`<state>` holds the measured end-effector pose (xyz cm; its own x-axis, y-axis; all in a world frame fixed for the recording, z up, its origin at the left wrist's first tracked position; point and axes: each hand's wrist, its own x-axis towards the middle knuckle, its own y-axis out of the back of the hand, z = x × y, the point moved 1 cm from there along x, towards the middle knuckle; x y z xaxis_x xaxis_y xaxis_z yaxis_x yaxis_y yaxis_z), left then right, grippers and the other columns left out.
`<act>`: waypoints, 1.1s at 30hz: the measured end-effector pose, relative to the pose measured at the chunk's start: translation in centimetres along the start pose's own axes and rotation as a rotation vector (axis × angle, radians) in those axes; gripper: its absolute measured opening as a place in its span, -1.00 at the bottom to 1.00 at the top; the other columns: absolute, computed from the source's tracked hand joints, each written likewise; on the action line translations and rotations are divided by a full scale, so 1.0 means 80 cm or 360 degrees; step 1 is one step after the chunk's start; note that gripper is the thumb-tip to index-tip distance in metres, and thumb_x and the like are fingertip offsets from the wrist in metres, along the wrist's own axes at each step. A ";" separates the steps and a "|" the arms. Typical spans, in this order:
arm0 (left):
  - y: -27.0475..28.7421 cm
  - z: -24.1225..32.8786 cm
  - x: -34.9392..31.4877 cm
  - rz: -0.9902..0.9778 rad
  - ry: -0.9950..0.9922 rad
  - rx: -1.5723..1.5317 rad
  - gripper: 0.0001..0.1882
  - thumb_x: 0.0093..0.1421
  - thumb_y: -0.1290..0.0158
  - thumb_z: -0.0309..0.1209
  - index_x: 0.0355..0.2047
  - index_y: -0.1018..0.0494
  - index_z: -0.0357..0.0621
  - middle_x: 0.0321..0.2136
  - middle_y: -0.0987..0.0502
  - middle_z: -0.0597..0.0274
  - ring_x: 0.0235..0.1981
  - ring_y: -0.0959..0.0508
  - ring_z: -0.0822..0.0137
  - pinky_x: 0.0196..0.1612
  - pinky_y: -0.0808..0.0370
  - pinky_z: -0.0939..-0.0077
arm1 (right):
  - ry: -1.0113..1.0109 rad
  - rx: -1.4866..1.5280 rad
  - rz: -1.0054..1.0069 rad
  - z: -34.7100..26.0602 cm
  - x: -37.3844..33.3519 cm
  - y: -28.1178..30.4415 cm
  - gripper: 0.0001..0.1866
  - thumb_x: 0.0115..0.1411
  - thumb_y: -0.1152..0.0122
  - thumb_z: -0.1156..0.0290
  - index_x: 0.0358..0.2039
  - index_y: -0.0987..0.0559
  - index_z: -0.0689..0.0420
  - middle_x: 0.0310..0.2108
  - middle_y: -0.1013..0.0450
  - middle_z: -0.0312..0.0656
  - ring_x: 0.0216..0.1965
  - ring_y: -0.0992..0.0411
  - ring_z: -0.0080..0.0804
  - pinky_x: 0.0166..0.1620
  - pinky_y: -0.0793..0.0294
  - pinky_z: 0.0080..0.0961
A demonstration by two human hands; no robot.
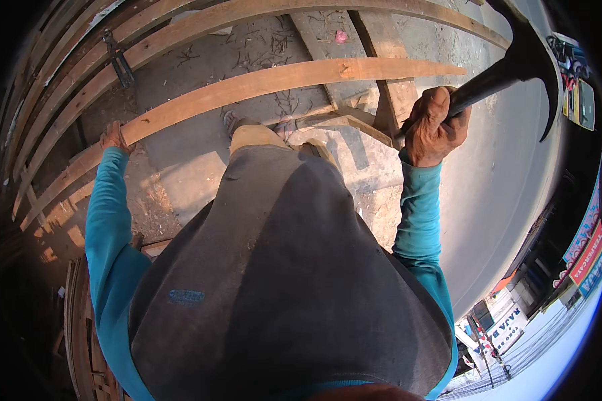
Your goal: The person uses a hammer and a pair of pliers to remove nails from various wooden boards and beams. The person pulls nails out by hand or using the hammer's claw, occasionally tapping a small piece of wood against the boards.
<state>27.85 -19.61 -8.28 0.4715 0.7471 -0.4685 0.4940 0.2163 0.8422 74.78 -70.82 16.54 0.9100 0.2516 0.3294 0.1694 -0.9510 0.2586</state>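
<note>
My right hand [436, 128] is raised on the right, with its fingers wrapped round the handle of a black hammer [527, 53]. The hammer's head points away at the upper right, and a long curved claw hangs from it. On the left, my left hand [116, 137] grips the near edge of a long wooden board [247, 85]. This board runs across in front of me, from the lower left to a narrow tip near the hammer hand. My sleeves are teal.
Several long boards [154, 50] lie behind the held one, with a dark metal clamp-like piece [117, 59] among them. Wider planks [384, 47] and short timber pieces lie by my feet. Bent nails or scraps litter the concrete floor. A road, a vehicle [582, 103] and signs are at right.
</note>
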 end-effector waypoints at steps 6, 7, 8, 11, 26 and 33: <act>-0.006 -0.011 -0.005 -0.0058 0.0057 -0.0083 -0.03 -0.20 -0.44 -0.05 0.22 -0.22 0.16 0.19 -0.34 0.04 0.28 -0.35 -0.06 0.42 -0.12 -0.08 | -0.0375 -0.1344 -0.1021 0.169 -0.054 0.027 -0.54 0.37 -0.14 0.03 -0.29 -0.39 0.26 -0.40 -0.47 0.42 -0.24 -0.42 0.51 -0.22 -0.43 0.20; -0.007 0.002 -0.014 -0.0192 0.0113 -0.0149 0.00 -0.21 -0.45 -0.05 0.24 -0.21 0.15 0.21 -0.33 0.03 0.30 -0.33 -0.06 0.44 -0.10 -0.09 | -0.0409 -0.1379 -0.0980 0.177 -0.056 0.024 -0.53 0.37 -0.15 0.04 -0.29 -0.40 0.29 -0.40 -0.47 0.42 -0.24 -0.42 0.52 -0.24 -0.43 0.17; 0.003 0.027 -0.023 -0.0171 0.0078 -0.0170 -0.04 -0.19 -0.45 -0.07 0.22 -0.24 0.12 0.21 -0.33 0.02 0.28 -0.32 -0.12 0.37 -0.19 -0.07 | -0.0529 -0.1287 -0.0899 0.165 -0.052 0.026 -0.51 0.37 -0.15 0.03 -0.31 -0.44 0.31 -0.40 -0.48 0.40 -0.25 -0.44 0.49 -0.25 -0.44 0.11; 0.046 0.026 -0.019 -0.0152 0.0043 -0.0145 0.10 -0.23 -0.47 -0.08 0.31 -0.17 0.01 0.26 -0.27 -0.07 0.35 -0.20 -0.24 0.42 -0.09 -0.16 | -0.0617 -0.0716 -0.0611 0.143 -0.060 0.028 -0.47 0.39 -0.16 -0.05 -0.38 -0.51 0.26 -0.54 -0.36 -0.25 -0.48 -0.26 -0.48 -0.39 -0.30 -0.41; 0.032 0.002 -0.057 -0.0122 -0.0002 -0.0312 0.05 -0.20 -0.47 -0.05 0.30 -0.20 0.13 0.26 -0.24 0.02 0.32 -0.23 -0.16 0.40 0.00 -0.16 | -0.1332 0.0297 0.0376 0.137 -0.134 -0.093 -0.72 0.38 -0.17 0.23 -0.33 -0.36 0.13 -0.61 -0.23 -0.34 -0.71 -0.18 -0.60 -0.69 -0.18 -0.58; 0.234 -0.094 0.080 -0.0155 -0.0438 -0.1877 -0.37 0.12 -0.37 -0.34 0.17 -0.44 -0.26 0.01 -0.61 -0.02 0.04 -0.61 0.27 0.09 -0.57 0.38 | -0.1060 0.0062 0.0656 0.076 -0.137 -0.154 -0.75 0.36 -0.15 0.30 -0.38 -0.34 0.13 -0.64 -0.23 -0.36 -0.70 -0.19 -0.60 -0.65 -0.20 -0.54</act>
<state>34.64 -6.06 6.48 0.6797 0.5685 -0.4635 -0.3644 0.8101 0.4593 65.01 -62.96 4.22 0.9355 -0.2720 -0.2254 -0.2294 -0.9530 0.1977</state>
